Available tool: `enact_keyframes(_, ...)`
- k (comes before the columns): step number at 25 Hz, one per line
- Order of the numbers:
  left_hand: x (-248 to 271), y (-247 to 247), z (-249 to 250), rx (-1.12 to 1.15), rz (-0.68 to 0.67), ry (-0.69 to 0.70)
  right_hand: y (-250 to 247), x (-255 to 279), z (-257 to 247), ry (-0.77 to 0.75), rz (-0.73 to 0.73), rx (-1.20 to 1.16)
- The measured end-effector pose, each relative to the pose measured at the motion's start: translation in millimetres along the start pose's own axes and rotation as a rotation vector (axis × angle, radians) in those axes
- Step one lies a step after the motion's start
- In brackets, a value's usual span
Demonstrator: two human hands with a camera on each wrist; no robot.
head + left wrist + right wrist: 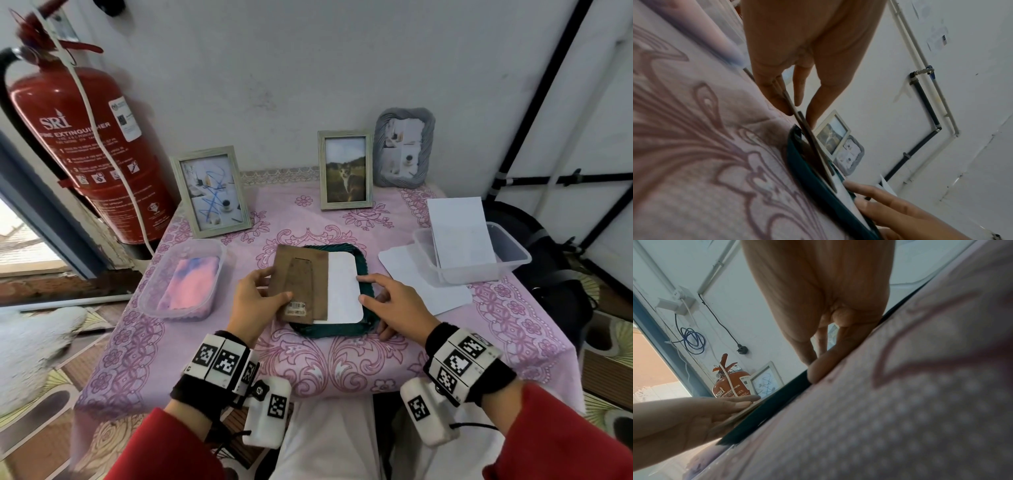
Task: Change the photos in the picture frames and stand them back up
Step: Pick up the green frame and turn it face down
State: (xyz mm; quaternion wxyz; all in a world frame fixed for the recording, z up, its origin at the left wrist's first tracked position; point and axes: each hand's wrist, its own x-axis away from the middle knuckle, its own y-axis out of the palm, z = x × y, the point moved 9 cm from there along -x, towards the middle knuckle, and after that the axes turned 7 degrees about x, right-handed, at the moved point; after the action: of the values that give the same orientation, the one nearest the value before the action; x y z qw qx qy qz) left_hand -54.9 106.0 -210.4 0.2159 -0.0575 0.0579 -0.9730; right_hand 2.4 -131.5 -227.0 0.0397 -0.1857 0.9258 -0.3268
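A dark green frame (363, 260) lies face down in the middle of the table, with a white photo back (342, 287) showing inside it. My left hand (274, 287) pinches the brown backing board (298, 274) by its left edge, thumb on top, and holds it tilted over the frame's left half. From the left wrist, the board (812, 146) shows edge-on above the frame (809, 175). My right hand (360, 288) rests at the frame's right side, its index finger and thumb straight and touching the photo's edge. Its other fingers lie on the cloth.
Three frames stand at the back: a pale one (212, 192), one with a cat photo (346, 169), a grey braided one (404, 147). A clear tub (161, 274) holds a pink print; another tub (513, 257) holds white sheets. A fire extinguisher (78, 144) hangs at the left.
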Motion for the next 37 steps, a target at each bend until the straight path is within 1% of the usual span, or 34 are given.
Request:
enact_keyframes(2, -4, -8, -4, -0.074, 0.053, -0.013, 0, 0, -1, -0.001, -0.001, -0.001)
enact_keyframes(4, -6, -7, -5, -0.197, 0.055, 0.007, 0, 0, 0, 0.001, 0.000, -0.004)
enact_keyframes(5, -5, -4, -1, -0.250, 0.040, 0.044, 0, 0, 0, 0.001, 0.002, -0.005)
enact_keyframes(7, -4, 10, 10, -0.302, -0.021, 0.130, -1, 0, 0, -0.001, 0.007, -0.001)
enact_keyframes(9, -3, 26, 18, -0.431, -0.113, 0.195, -2, -1, 0, -0.005, 0.011, 0.011)
enact_keyframes(11, -4, 39, 16, -0.588, -0.221, 0.202, -1, -1, 0, -0.005, 0.013, 0.019)
enact_keyframes(12, -4, 42, 13, -0.619, -0.259, 0.188, -1, -1, 1, -0.004, 0.014, 0.020)
enact_keyframes(16, -6, 33, 6, -0.660, -0.310, 0.161, -1, -1, 2, -0.007, 0.015, 0.014)
enact_keyframes(24, -7, 2, 3, -0.681, -0.275, 0.107, -1, -1, 1, -0.010, 0.012, 0.019)
enact_keyframes(27, -8, -8, -1, -0.742, -0.262, 0.065, -1, -1, 1, -0.011, 0.012, 0.020)
enact_keyframes(31, -8, -12, -2, -0.755, -0.233, 0.041, -1, -1, 2, -0.008, 0.013, 0.023)
enact_keyframes(33, -7, -11, 2, -0.730, -0.186, 0.056, -1, -2, 1, -0.010, 0.016, 0.021)
enact_keyframes(37, -5, -4, 25, -0.691, -0.053, 0.171, -2, -1, 0, -0.011, 0.019, 0.025)
